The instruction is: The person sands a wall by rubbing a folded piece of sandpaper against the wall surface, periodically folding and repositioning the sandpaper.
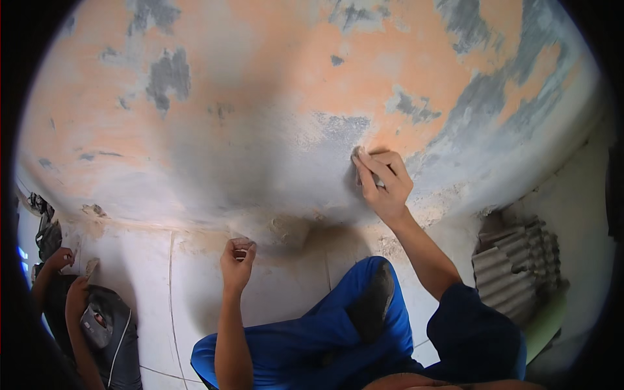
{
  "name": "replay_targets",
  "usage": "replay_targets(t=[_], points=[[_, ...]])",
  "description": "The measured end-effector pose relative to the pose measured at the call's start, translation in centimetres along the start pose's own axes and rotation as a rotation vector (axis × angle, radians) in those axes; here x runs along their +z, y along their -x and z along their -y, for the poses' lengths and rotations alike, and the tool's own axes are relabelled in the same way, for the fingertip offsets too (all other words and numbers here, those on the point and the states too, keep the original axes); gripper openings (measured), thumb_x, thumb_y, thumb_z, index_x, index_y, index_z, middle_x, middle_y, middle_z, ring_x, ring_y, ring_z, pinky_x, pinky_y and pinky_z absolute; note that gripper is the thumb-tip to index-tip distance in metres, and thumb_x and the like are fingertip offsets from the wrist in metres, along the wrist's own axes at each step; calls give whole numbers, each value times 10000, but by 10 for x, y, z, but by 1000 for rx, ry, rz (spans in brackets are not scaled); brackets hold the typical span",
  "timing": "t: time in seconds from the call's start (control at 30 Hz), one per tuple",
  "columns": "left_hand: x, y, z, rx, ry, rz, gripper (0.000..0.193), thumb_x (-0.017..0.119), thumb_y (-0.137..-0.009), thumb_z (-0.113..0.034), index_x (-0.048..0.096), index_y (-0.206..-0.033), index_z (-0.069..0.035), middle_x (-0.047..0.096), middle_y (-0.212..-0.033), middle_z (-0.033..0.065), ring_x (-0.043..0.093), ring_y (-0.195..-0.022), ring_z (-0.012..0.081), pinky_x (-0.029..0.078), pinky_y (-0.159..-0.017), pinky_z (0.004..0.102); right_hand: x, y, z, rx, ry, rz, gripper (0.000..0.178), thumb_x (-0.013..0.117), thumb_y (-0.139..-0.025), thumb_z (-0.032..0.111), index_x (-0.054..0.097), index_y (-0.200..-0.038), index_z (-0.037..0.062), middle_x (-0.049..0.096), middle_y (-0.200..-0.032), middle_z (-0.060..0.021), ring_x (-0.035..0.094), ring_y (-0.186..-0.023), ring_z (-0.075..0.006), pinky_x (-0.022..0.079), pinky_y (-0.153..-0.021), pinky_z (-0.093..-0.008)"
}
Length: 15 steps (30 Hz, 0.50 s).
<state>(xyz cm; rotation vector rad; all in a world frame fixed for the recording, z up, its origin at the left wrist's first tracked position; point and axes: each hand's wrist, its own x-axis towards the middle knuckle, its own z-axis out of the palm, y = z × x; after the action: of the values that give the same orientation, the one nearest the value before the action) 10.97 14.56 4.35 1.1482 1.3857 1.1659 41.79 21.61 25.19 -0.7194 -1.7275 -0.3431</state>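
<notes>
A peach wall with grey and whitish patches rises in front of me. My right hand is closed at its surface, fingers pinching a small, thin grey piece against the wall. What kind of piece it is, I cannot make out. Just above it lies a rough grey patch. Lower and to the left, my left hand is held over the floor near the wall's foot, apart from the wall. Its fingers are curled together at the tips, and anything between them is too small to name.
Broken corrugated grey sheets are piled at the right by the wall. On the left sits another person in dark clothes, hands near the wall. Crumbly debris lies along the wall's foot, on white floor tiles.
</notes>
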Motion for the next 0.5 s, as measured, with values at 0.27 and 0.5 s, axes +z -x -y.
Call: replay_targets(t=[0.27, 0.5], points=[[-10, 6, 4, 50, 25, -13, 275, 759, -910, -111, 614, -1138, -59, 688, -957, 16, 627, -794, 98, 486, -672, 260, 6, -61, 32, 16, 73, -40, 269, 772, -830, -94, 791, -1066, 35, 628, -829, -81, 629, -728, -174, 492, -609, -283], [-46, 52, -49, 212, -326, -395, 297, 745, -897, -71, 598, -1153, -41, 654, -1129, 71, 619, -916, 178, 504, -725, 298, 3, -79, 27, -24, 75, -83, 287, 765, -816, -90, 798, -1055, 65, 609, -791, -74, 609, -715, -162, 493, -605, -299]])
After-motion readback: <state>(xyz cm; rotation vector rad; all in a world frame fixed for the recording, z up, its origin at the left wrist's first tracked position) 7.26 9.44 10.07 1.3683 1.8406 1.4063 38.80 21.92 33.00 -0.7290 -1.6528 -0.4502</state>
